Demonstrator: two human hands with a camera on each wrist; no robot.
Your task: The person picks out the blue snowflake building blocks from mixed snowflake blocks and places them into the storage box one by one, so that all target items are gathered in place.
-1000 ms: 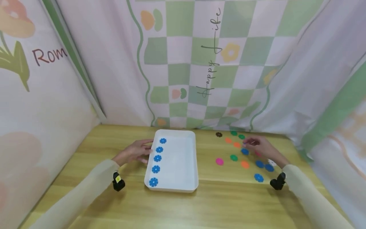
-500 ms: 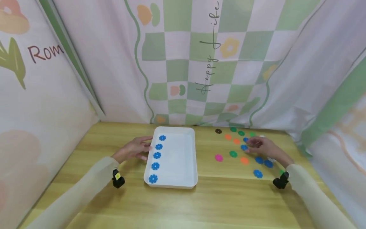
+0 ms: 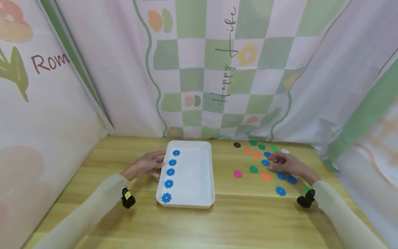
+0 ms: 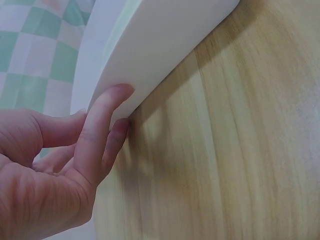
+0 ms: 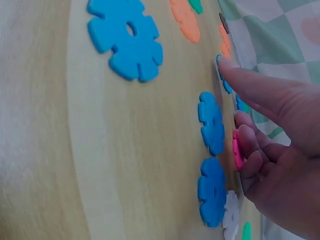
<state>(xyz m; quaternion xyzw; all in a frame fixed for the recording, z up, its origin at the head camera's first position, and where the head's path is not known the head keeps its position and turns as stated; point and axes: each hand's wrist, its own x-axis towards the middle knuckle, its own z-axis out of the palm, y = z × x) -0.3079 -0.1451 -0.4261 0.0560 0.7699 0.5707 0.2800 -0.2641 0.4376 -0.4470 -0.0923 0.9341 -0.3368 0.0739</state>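
Observation:
The white tray (image 3: pixel 192 176) has several blue snowflake building discs (image 3: pixel 169 183) in a column along its left side. Against the outer left wall of the tray rest the fingers of my left hand (image 3: pixel 147 164), also seen in the left wrist view (image 4: pixel 70 165). My right hand (image 3: pixel 287 162) hovers low over loose discs on the right, thumb and forefinger apart. Its thumb tip overlaps the edge of a blue disc (image 3: pixel 265 162) in the right wrist view, and another blue disc (image 3: pixel 267 154) is by the forefinger. A pink disc (image 5: pixel 237 150) shows behind the curled fingers.
Around the right hand lie orange (image 3: pixel 265 176), green (image 3: pixel 253 169), pink (image 3: pixel 237 173), brown (image 3: pixel 237 145), white (image 3: pixel 285 151) and more blue (image 3: pixel 281 191) discs. A checked curtain (image 3: pixel 214 86) hangs along the back edge of the wooden table (image 3: pixel 186 228).
My right hand has shifted slightly right and its thumb and forefinger have spread apart, uncovering a blue, a light green and a white disc. The left hand stays at the tray.

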